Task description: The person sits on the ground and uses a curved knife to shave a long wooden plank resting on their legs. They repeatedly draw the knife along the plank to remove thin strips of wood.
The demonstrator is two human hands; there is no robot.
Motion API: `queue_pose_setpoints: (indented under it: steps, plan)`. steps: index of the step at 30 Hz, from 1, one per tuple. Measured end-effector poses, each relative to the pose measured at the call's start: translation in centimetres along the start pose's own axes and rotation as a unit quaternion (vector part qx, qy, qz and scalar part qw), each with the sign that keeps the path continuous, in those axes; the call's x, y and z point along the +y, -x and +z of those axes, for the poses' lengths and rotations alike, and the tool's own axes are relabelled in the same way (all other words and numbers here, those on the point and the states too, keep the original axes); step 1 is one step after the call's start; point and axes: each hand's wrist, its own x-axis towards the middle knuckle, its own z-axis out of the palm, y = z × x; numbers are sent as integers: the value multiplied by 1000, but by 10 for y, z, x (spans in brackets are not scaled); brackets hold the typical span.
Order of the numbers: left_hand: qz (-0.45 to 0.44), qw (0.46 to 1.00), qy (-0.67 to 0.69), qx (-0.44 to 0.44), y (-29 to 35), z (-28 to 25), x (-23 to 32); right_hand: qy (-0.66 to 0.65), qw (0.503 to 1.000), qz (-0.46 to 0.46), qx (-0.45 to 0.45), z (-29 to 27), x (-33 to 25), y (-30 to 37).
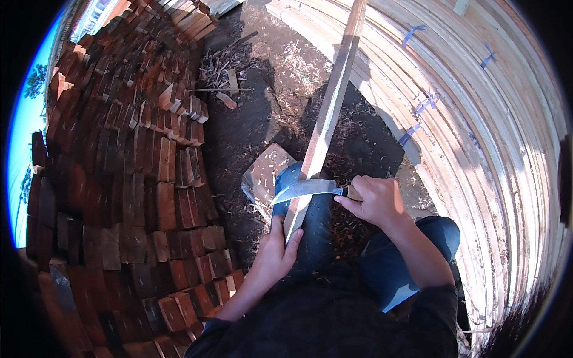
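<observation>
A long wooden batten (325,122) slants away from me over my thigh, its near end in my left hand (276,253). The thumb lies along one side of the wood and the fingers wrap the other. My right hand (377,200) is closed round the dark handle of a large curved knife (305,189). The blade points left and lies across the batten just ahead of my left hand. A pale strip runs along the batten's upper face beyond the blade. The far end of the batten leaves the picture at the top.
Stacked reddish-brown wood blocks (134,191) rise on my left. Long pale boards (465,149), some tied with blue strips (409,135), curve along the right. Wood shavings (295,62) and scraps litter the dark ground (250,134) ahead. A flat block (267,173) sits beside my knee.
</observation>
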Motion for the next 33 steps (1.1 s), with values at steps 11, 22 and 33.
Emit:
queue_pose_setpoints:
  steps: [11, 22, 33]
  plan:
    - [7, 997, 74, -9, -5, 5, -13, 11, 1000, 11, -13, -5, -4, 5]
    - [45, 997, 64, 12, -4, 11, -25, 61, 992, 99, 41, -12, 8, -6]
    - [7, 997, 68, -19, -4, 7, -20, 17, 999, 25, -13, -4, -8, 5]
